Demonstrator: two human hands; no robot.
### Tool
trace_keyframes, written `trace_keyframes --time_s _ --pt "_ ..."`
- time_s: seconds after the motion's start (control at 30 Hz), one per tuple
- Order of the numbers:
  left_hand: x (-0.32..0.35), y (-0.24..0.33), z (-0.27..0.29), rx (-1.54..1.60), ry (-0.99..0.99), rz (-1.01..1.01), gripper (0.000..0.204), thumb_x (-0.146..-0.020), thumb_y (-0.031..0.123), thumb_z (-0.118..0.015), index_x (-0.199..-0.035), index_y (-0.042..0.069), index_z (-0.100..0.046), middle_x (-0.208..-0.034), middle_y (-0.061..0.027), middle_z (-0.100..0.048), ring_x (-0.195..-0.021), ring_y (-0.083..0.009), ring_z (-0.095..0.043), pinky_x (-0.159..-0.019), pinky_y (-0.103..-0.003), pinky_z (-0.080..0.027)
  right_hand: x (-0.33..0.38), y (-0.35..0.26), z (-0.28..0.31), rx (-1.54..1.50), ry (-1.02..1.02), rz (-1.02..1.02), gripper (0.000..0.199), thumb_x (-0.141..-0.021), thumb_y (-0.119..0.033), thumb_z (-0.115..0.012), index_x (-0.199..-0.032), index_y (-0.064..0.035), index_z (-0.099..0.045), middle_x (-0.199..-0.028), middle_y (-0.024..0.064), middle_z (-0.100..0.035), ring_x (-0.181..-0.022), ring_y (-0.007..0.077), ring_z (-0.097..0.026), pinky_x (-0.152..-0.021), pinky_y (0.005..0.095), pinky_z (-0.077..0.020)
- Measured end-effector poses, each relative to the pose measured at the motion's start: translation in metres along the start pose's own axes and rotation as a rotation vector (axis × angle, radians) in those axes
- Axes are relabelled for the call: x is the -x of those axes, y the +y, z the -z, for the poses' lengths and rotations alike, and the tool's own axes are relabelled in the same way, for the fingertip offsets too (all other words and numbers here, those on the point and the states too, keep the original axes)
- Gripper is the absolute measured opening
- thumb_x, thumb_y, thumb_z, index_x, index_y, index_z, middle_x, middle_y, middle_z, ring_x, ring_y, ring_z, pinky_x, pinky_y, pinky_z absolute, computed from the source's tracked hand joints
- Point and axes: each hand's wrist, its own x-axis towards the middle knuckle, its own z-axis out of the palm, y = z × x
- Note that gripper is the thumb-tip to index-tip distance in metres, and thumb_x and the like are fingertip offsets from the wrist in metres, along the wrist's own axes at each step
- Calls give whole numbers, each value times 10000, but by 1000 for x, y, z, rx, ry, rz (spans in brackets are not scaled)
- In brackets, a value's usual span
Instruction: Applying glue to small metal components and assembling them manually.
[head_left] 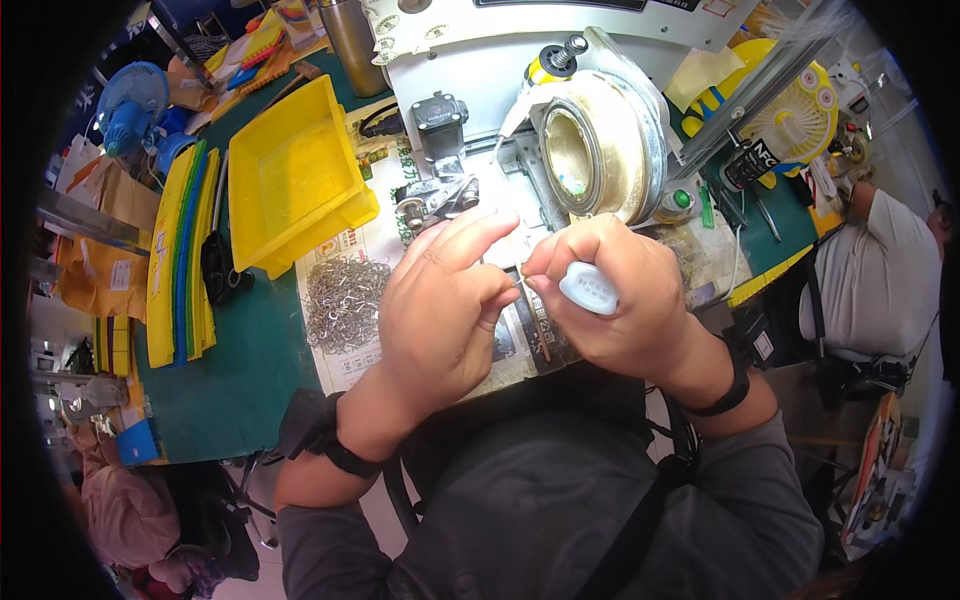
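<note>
Both my hands are close together over the paper-covered near edge of the bench, their fingertips nearly meeting. My left hand (440, 310) has thumb and forefinger pinched together; anything between them is too small to make out. Its other fingers stretch forward. Closed round a pale, translucent plastic handle (590, 288) with a rounded end is my right hand (640, 295). That hand's thumb and forefinger meet at the tip side, where the handle's far end is hidden. Left of my left hand lies a tangled heap of small bent metal wire pieces (345, 305).
A yellow plastic tray (290, 160) stands at the left beside stacked yellow, green and blue strips (183, 255). Ahead is a machine with a large spool (600, 150) and a black box (440, 122). A green-capped bottle (680, 203) stands right; people sit at both sides.
</note>
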Motion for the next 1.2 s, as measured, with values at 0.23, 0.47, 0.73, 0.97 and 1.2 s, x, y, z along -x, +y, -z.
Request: trace_keyframes --time_s 0.23,0.47,0.73,0.97,1.2 --pt "3 -3 -2 -42 8 -51 213 -778 6 -730 -959 36 -620 -1189 -180 -682 -1050 -385 -661 -910 -478 -515 -1 -2 2 16 26 -4 218 -766 -3 -729 -937 -57 -605 -865 95 -656 -745 310 -663 -649 393 -516" --pt "3 -1 -3 101 -17 55 164 -853 31 -714 -965 24 -595 -1196 -207 -681 -982 -396 -674 -850 -414 -543 7 -7 42 -342 259 -26 154 -858 -91 -724 -870 -64 -573 -920 131 -687 -751 176 -632 -659 330 -486" --pt "5 -4 -7 126 -28 108 112 -932 74 -660 -946 18 -564 -1208 -219 -676 -1007 -406 -671 -856 -407 -531 1 4 67 -562 300 -32 404 -956 -418 -606 -897 -26 -525 -856 168 -640 -706 170 -562 -663 280 -453" --pt "7 -8 -9 127 -33 117 104 -942 73 -649 -945 17 -561 -1220 -227 -670 -1051 -413 -661 -888 -423 -522 -20 -4 46 -388 320 -35 489 -884 -439 -771 -956 -18 -532 -835 155 -641 -742 193 -615 -695 283 -491" --pt "6 -9 -7 136 -39 115 104 -931 68 -657 -945 16 -568 -1213 -221 -673 -1059 -412 -659 -897 -428 -518 -26 -5 43 -249 206 -52 270 -906 -197 -734 -934 -16 -536 -806 145 -645 -720 161 -603 -698 283 -490"
